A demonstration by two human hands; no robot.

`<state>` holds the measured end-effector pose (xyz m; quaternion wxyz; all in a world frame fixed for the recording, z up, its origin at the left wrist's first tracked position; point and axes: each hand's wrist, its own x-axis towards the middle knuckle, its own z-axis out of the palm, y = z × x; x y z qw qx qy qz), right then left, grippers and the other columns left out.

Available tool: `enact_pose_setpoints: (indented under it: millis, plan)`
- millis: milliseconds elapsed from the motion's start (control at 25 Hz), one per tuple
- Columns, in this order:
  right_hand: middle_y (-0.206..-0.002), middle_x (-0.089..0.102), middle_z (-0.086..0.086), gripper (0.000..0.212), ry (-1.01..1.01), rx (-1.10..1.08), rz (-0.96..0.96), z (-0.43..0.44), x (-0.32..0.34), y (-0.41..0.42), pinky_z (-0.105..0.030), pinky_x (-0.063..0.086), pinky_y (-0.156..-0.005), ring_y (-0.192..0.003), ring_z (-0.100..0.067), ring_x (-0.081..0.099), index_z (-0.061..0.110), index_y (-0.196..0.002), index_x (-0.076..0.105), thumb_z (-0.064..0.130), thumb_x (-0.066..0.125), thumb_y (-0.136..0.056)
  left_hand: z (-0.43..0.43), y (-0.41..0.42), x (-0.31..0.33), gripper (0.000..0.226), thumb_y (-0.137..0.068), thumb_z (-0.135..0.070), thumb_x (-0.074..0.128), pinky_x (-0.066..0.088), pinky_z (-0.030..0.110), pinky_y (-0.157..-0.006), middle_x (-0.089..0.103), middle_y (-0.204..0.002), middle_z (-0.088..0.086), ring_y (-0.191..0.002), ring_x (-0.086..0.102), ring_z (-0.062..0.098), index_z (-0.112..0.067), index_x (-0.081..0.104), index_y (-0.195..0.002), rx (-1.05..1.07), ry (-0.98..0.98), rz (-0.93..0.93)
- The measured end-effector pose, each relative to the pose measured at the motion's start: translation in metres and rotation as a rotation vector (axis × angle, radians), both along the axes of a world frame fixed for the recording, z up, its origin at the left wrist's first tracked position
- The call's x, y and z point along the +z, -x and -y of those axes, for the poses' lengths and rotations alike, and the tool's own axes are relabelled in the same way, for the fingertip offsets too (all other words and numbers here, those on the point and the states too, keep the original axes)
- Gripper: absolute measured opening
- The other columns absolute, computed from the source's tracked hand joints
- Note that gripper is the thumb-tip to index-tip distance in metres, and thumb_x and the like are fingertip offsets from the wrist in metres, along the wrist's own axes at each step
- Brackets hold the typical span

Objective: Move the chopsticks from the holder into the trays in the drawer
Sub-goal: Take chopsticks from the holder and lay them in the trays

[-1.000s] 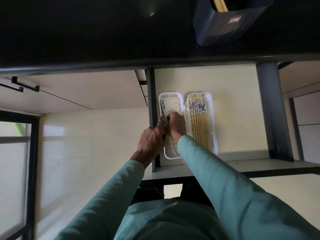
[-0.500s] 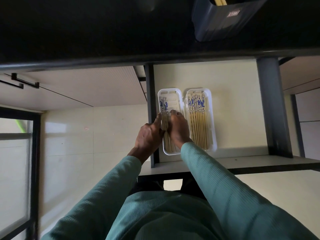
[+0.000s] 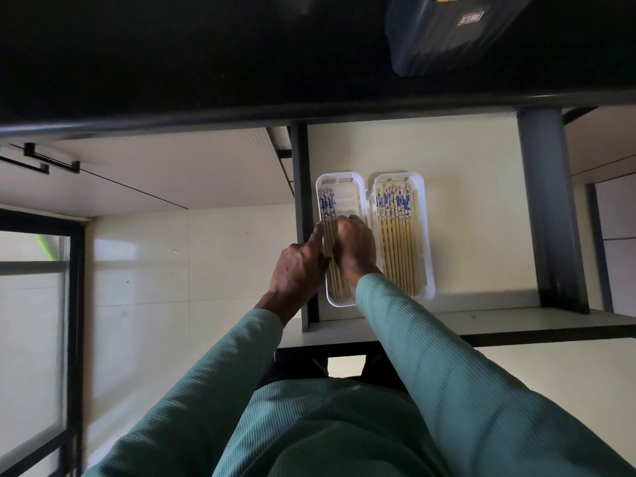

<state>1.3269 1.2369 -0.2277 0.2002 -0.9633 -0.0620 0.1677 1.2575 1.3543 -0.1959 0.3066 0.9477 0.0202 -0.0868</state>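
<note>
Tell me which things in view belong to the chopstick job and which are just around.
Job: left tray being filled, full right tray, chopsticks, holder on the counter, drawer, left hand, right hand.

Around: cabinet handles, tiled floor.

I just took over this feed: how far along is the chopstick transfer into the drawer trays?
Done: the right tray holds a full row of chopsticks. In hand: the left tray has only a few chopsticks along its left side; the left hand and right hand rest on them, apparently lining them up. Left: the holder on the counter shows more chopstick ends at its top, so more trips look likely.
</note>
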Motion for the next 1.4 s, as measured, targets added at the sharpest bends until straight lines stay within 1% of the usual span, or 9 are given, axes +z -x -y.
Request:
enact_pose_setpoints:
  millis: [160,320,480,680,840,1080,1240,1320,1400]
  plan:
    - [-0.115,0.069,-0.014,0.016,-0.039,-0.007,-0.017,0.002,0.003,0.0,-0.039,0.062,-0.088,-0.103,-0.028,0.07,0.005,-0.118,0.065,0.008,0.06,-0.103,0.001,0.001,0.001,0.061,-0.1,-0.015,0.065,0.057,0.038,-0.058,0.075,-0.082,0.021,-0.061,0.069,0.037,0.002,0.041,-0.154,-0.006,0.011,0.056]
    - [-0.124,0.061,-0.015,0.024,-0.012,0.21,-0.05,0.007,0.009,0.005,-0.041,0.058,-0.094,-0.11,-0.03,0.064,0.008,-0.124,0.067,0.011,0.065,-0.1,0.002,-0.001,0.005,0.059,-0.098,-0.011,0.068,0.047,0.028,-0.055,0.075,-0.077,0.021,-0.055,0.069,0.035,0.008,0.046,-0.148,-0.016,0.029,0.108]
    - [-0.121,0.057,-0.011,0.03,-0.053,0.271,-0.101,0.021,0.011,0.014,-0.041,0.059,-0.092,-0.104,-0.029,0.066,0.012,-0.123,0.067,0.009,0.073,-0.094,0.003,-0.001,0.008,0.06,-0.094,-0.008,0.072,0.043,0.025,-0.056,0.075,-0.077,0.022,-0.054,0.069,0.036,0.011,0.048,-0.146,-0.015,0.041,0.11]
    - [-0.124,0.053,-0.011,0.034,-0.07,0.233,-0.077,0.019,0.008,0.009,-0.042,0.063,-0.086,-0.094,-0.032,0.071,0.017,-0.13,0.06,0.014,0.069,-0.098,0.004,-0.001,0.008,0.06,-0.098,-0.013,0.068,0.045,0.028,-0.057,0.076,-0.079,0.021,-0.059,0.07,0.037,0.005,0.045,-0.151,0.018,0.032,0.081]
    - [-0.128,0.053,-0.013,0.035,-0.065,0.178,-0.082,0.01,0.007,0.0,-0.045,0.063,-0.087,-0.096,-0.035,0.072,0.016,-0.129,0.061,0.011,0.071,-0.096,0.003,0.001,0.01,0.061,-0.099,-0.013,0.064,0.056,0.04,-0.061,0.076,-0.083,0.024,-0.064,0.07,0.041,0.001,0.041,-0.154,0.028,0.025,0.03]
    - [-0.12,0.056,-0.013,0.031,-0.064,0.207,-0.072,0.017,0.007,0.019,-0.041,0.062,-0.086,-0.098,-0.033,0.069,0.015,-0.13,0.06,0.014,0.066,-0.1,0.004,0.003,0.013,0.06,-0.103,-0.017,0.062,0.061,0.04,-0.064,0.077,-0.089,0.022,-0.066,0.073,0.036,0.004,0.038,-0.154,-0.005,0.039,0.008]
    - [-0.126,0.057,-0.012,0.034,-0.087,0.258,-0.041,0.022,0.014,0.019,-0.039,0.06,-0.09,-0.102,-0.031,0.068,0.01,-0.129,0.062,0.003,0.067,-0.096,0.004,0.006,0.013,0.061,-0.1,-0.014,0.064,0.062,0.041,-0.064,0.077,-0.088,0.022,-0.066,0.073,0.036,0.003,0.04,-0.154,-0.018,0.045,-0.004]
    - [-0.131,0.057,-0.011,0.048,-0.096,0.262,-0.008,0.027,0.024,0.014,-0.037,0.059,-0.091,-0.105,-0.03,0.068,0.008,-0.135,0.06,-0.008,0.067,-0.091,0.002,0.005,0.015,0.052,-0.099,-0.014,0.062,0.059,0.033,-0.061,0.077,-0.087,0.018,-0.065,0.073,0.035,-0.004,0.049,-0.149,-0.003,0.065,-0.013]
    - [-0.13,0.059,-0.011,0.059,-0.139,0.221,0.004,0.035,0.037,0.005,-0.036,0.057,-0.093,-0.108,-0.03,0.068,0.007,-0.138,0.062,-0.015,0.068,-0.084,-0.002,0.0,0.019,0.038,-0.1,-0.019,0.06,0.06,0.035,-0.061,0.079,-0.094,0.013,-0.071,0.074,0.034,-0.011,0.058,-0.137,0.038,0.051,-0.047]
